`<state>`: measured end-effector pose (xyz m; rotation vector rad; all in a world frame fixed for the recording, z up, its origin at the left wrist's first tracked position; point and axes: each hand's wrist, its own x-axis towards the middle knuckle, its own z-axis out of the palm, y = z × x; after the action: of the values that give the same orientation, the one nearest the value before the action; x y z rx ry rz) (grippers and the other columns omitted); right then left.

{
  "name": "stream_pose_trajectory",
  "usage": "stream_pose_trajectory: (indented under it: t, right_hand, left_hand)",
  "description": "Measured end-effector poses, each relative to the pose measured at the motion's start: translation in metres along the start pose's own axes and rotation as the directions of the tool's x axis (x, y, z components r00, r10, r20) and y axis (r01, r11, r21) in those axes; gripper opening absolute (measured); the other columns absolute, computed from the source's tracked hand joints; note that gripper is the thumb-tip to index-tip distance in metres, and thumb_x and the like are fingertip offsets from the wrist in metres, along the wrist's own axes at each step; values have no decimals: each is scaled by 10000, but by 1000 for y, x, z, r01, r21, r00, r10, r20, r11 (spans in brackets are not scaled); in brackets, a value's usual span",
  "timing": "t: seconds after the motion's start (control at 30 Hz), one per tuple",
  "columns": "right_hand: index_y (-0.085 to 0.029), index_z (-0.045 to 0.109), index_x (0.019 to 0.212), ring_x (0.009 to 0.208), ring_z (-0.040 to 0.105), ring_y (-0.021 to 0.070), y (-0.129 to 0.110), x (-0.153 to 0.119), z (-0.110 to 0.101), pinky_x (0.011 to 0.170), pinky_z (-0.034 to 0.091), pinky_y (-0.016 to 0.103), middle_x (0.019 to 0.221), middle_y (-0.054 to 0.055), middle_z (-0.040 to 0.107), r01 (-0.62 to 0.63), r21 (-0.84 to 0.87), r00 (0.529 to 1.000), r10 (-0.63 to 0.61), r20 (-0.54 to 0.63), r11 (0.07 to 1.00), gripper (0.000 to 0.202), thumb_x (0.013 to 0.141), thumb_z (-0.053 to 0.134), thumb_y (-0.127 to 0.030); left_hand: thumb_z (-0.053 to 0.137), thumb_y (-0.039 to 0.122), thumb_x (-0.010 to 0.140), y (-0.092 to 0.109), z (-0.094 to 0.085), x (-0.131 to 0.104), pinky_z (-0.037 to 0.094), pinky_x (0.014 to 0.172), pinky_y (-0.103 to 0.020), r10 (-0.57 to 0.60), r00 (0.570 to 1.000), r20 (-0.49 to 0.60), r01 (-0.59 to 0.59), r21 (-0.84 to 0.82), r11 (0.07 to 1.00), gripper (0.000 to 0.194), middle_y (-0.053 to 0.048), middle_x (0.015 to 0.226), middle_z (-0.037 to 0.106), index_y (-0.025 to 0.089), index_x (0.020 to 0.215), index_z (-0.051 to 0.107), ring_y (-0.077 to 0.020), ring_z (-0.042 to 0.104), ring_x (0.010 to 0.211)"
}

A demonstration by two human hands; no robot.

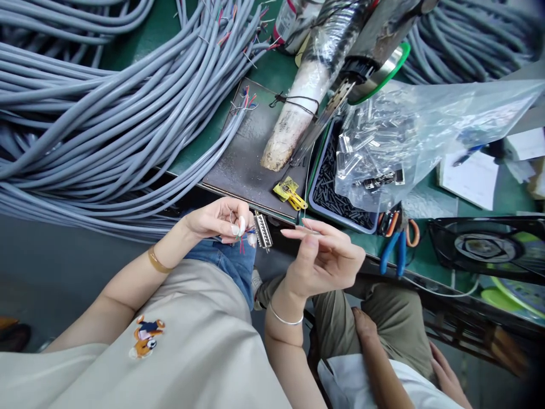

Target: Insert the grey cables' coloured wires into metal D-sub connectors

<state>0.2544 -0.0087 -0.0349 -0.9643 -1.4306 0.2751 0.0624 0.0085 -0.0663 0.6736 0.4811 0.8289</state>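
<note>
My left hand (221,218) is closed in a pinch around the stripped end of a cable, with thin red and blue wires (242,244) poking out between the fingertips. Right beside those fingers is a metal multi-pin connector (263,232); whether the fingers also grip it I cannot tell. My right hand (326,253), just to the right of the connector, pinches a thin silvery wire (305,211) that runs up toward the bench. Just beyond the hands, a yellow clip (291,192) lies at the edge of a dark metal plate (230,165).
Grey cables (128,113) cover the bench's left side. A wrapped rod (293,113) and a green-rimmed spool (383,76) overhang the plate. A tray (323,213) of black pieces, a bag of metal parts (383,142), pliers (395,250) and a fan (481,247) are rightward. Another person (374,341) sits close by.
</note>
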Motion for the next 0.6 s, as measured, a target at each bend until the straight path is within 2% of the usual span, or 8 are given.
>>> stream_pose_trajectory:
  t: [0.17,0.3,0.43,0.53,0.6]
  right_hand:
    - [-214,626,979,661,727,144,-4,-2,0,483,586,259,873,6,753,62,10,998,-62,17,998,93,927,703,-211]
    - [-215,640,954,655,717,146,-5,-3,-2,525,579,271,788,-8,738,116,-19,993,-115,21,993,84,919,716,-220]
    - [-233,637,947,706,730,162,-1,-5,-3,548,582,287,856,0,753,136,-100,990,-130,61,986,87,912,716,-224]
    - [-229,655,945,877,752,171,4,-5,-2,713,630,310,979,20,764,108,-167,987,-86,133,980,118,894,718,-143]
    - [-222,665,941,959,755,178,7,-6,1,832,640,346,1023,30,760,51,-179,979,-14,201,983,98,912,694,-133]
  left_hand:
    - [931,516,529,4,4,0,350,352,-232,-4,1000,-6,4,49,999,489,-83,611,670,174,583,586,-94,462,381]
    - [918,449,624,7,10,0,367,382,-220,52,998,20,-53,38,998,397,-73,694,689,165,670,645,-88,496,431]
    - [883,390,715,6,19,3,349,402,-188,159,984,-82,-156,49,987,339,-46,752,696,157,827,666,-37,448,427]
    - [854,361,765,4,26,7,321,392,-162,246,955,-165,-236,79,969,321,-16,707,678,153,844,623,-25,441,415]
    - [842,352,780,3,30,9,320,386,-155,281,937,-208,-264,107,959,317,1,697,664,154,826,598,-21,449,404]
